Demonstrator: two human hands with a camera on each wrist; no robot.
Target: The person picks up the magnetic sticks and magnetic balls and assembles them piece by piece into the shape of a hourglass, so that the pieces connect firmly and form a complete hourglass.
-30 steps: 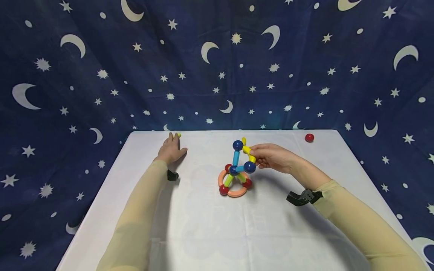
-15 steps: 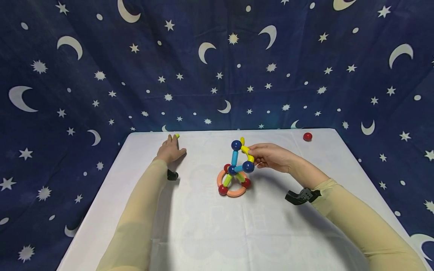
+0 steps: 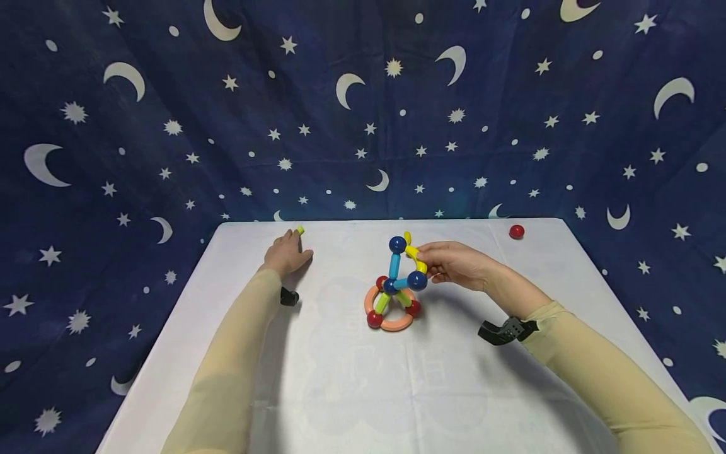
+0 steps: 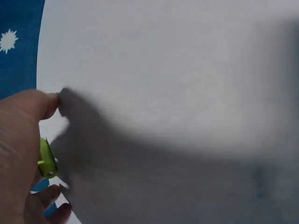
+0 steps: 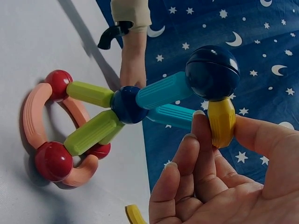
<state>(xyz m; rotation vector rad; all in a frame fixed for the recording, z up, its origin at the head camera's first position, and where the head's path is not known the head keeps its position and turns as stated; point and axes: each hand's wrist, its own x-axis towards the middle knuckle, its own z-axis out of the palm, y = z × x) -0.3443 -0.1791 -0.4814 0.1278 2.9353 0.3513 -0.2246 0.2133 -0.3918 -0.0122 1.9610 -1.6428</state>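
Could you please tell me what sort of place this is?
Probably an indoor tabletop filming setup: a moon-and-star backdrop cloth hangs behind a white-covered table, a ball-and-rod toy stands on it, and a black wrist camera shows.

The white-covered table has a straight far edge. A navy fabric backdrop rises behind that edge and continues beyond the left and right edges. Backdrop print: pale crescents, stars, sunbursts, oval dots. Lighting: diffuse. Faint fold lines cross the surface's nearer half.
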